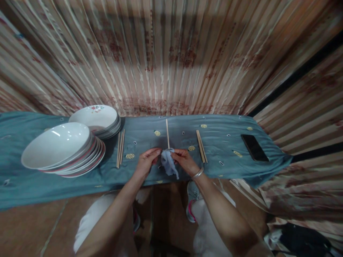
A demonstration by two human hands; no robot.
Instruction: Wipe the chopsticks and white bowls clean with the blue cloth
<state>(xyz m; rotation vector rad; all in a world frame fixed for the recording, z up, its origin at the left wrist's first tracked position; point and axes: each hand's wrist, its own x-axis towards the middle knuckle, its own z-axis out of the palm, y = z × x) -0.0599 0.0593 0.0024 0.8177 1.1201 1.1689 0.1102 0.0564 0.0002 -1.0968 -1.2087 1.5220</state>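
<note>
Both hands' fingers pinch a grey cloth [169, 164] around a chopstick [167, 134]; curtain writing seems unreadable.

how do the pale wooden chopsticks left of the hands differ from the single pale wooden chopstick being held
The pair of pale wooden chopsticks by the plates lies loose on the blue-grey cloth-covered table, untouched. The single pale wooden chopstick has its near end wrapped in a small pale rag, gripped by the left hand and right hand. Both point away from the person.

No legible text anywhere.
</note>
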